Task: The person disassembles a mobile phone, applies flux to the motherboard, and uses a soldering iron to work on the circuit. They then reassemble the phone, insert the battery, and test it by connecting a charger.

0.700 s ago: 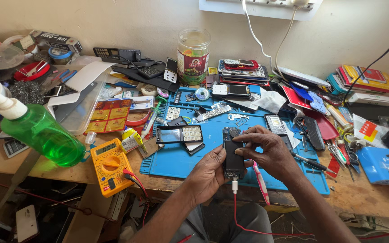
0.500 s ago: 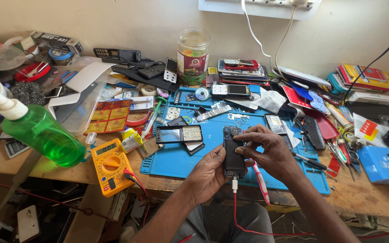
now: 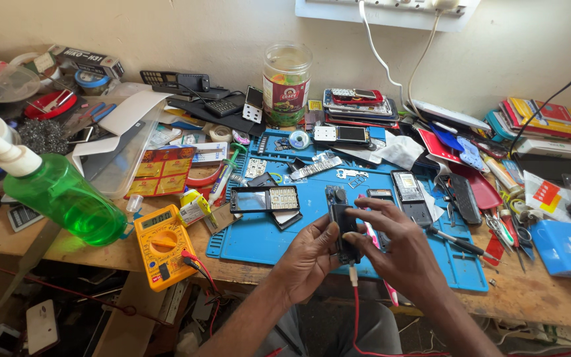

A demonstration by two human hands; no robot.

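Holding an opened-up phone (image 3: 342, 225) over the blue mat (image 3: 279, 241), left hand (image 3: 308, 258) and right hand (image 3: 401, 248) both pinched on it; clear candy jar (image 3: 287, 82) of wrapped sweets at 12 o'clock.

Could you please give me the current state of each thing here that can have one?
Phone board: held upright in both hands, red cable plugged in below.
Left hand: gripping the board.
Right hand: fingers on the board.
Green bottle: lying tilted, capped.
Yellow multimeter: lying flat, leads attached.
Plastic jar: upright, lidded.
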